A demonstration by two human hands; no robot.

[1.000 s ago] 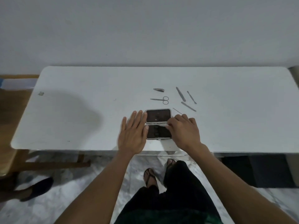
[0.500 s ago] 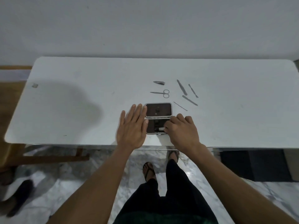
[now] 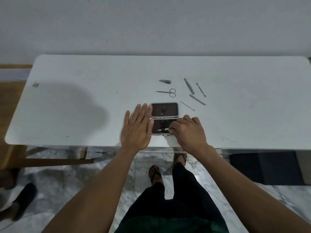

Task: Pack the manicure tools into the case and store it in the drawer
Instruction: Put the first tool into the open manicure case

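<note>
White tabletop (image 3: 235,125) with rounded corners, set against a plain grey wall (image 3: 151,22); marbled floor (image 3: 67,190) shows below the near edge.

Manicure case (image 3: 164,118): lies open and flat near the table's near edge, two dark-lined halves with pale rounded rims, hinge running left to right between them. All places below are given from this case.

Left hand (image 3: 136,130): flat, palm down, fingers spread and straight, on the table just left of the case. Thumb tip and index fingertip touch the case's left rim. It grips nothing.

Right hand (image 3: 188,130): curled, knuckles up, over the right part of the near half. Its fingertips (image 3: 171,129) pinch a small metal tool (image 3: 163,130) that lies across the near half's lining, pointed end to the left (kind of tool too small to tell). A dark strap crosses that half upright near its middle.

Far half: dark lining with a small glint; I cannot tell what is in it.

Loose on the table beyond the case, all bright metal:
- nail clipper (image 3: 165,81), farthest, straight behind
- small scissors (image 3: 166,92), between clipper and case, loops to the right
- thin probe (image 3: 187,105), just beyond the far right corner
- flat file (image 3: 197,99), tweezers-like bar (image 3: 189,86) and slim pusher (image 3: 201,89), behind and to the right
</note>
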